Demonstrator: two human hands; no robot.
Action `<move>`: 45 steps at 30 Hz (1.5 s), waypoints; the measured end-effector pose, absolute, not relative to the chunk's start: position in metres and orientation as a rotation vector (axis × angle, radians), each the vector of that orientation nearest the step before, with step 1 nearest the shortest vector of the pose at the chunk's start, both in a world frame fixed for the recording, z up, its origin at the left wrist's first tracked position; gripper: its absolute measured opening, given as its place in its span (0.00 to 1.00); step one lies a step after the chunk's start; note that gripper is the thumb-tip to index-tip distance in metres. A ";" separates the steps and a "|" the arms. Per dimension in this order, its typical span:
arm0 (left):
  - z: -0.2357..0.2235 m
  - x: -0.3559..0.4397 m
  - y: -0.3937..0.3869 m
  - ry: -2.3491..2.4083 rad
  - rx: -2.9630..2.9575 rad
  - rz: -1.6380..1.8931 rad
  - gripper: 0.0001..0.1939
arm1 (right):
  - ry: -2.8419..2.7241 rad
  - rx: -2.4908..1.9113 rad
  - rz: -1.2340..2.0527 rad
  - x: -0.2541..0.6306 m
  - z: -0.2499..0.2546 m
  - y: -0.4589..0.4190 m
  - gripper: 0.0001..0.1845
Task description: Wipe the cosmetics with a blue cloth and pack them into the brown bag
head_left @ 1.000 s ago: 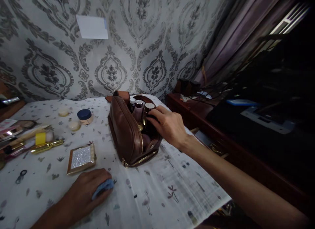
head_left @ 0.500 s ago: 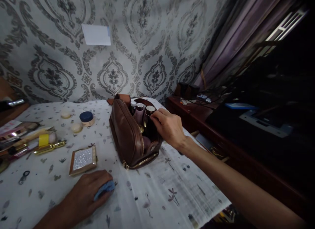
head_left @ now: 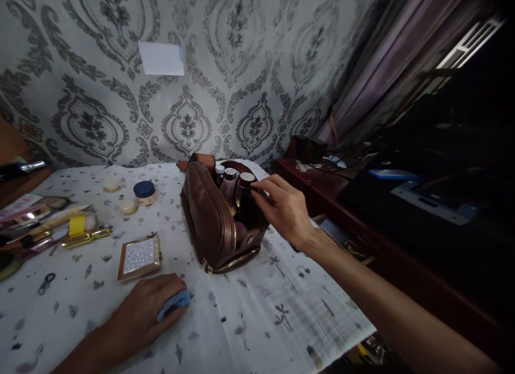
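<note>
A brown leather toiletry bag stands unzipped in the middle of the patterned tablecloth. Several capped bottles stand upright inside it. My right hand is at the bag's right rim, its fingertips on the nearest dark bottle with the pale cap. My left hand lies on the cloth near the front edge, fingers curled over a small blue cloth.
A glittery compact lies just left of the bag. Jars, gold tubes and other cosmetics are scattered at the left. A dark wooden desk with cables and devices stands to the right. Patterned wallpaper is behind.
My right hand has drawn back slightly from inside the bag and its fingertips now rest on the nearest bottle's top. My left hand stays on the blue cloth.
</note>
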State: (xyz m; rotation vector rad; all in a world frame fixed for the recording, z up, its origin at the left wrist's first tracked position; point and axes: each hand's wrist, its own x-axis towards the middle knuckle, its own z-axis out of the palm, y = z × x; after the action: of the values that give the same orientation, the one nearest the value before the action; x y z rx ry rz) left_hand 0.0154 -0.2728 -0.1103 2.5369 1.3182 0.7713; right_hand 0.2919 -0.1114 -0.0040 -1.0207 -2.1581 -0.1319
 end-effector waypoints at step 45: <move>-0.080 -0.190 -0.216 2.854 1.732 0.461 0.15 | -1.983 -0.615 1.043 0.132 -0.127 -0.201 0.18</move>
State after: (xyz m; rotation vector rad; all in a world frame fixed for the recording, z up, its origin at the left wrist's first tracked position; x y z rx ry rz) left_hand -0.1900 -0.2159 -0.0796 1.7320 2.8544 0.4608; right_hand 0.1322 -0.2008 -0.1274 -0.6151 -1.9834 1.0434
